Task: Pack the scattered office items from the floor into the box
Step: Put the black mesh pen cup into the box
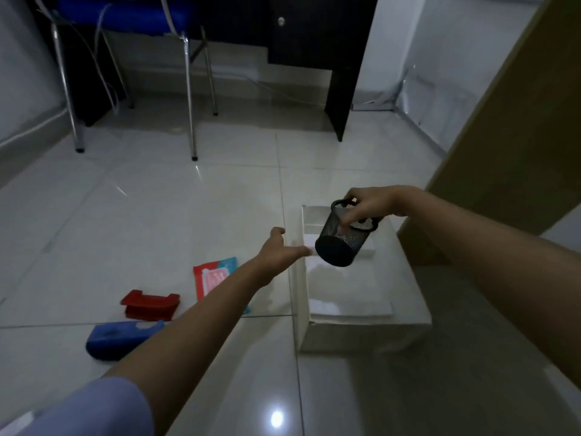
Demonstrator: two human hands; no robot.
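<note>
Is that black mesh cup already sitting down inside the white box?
No: the right hand holds the black mesh cup tilted in the air above the white box, not resting inside it.

The room is dim, with a cool grey-blue cast. A small bright glare spot sits on the glossy floor [220, 199] well below the left hand [276, 250], near the bottom edge, and fainter streaks gleam on the tiles up and left of that hand. The box [361, 322] under the right hand [372, 206] reflects softly in the tiles. The cup [344, 239] in that hand is slightly blurred. Edges bow from the wide lens. The far desk [314, 29] sinks into near-black shadow.
</note>
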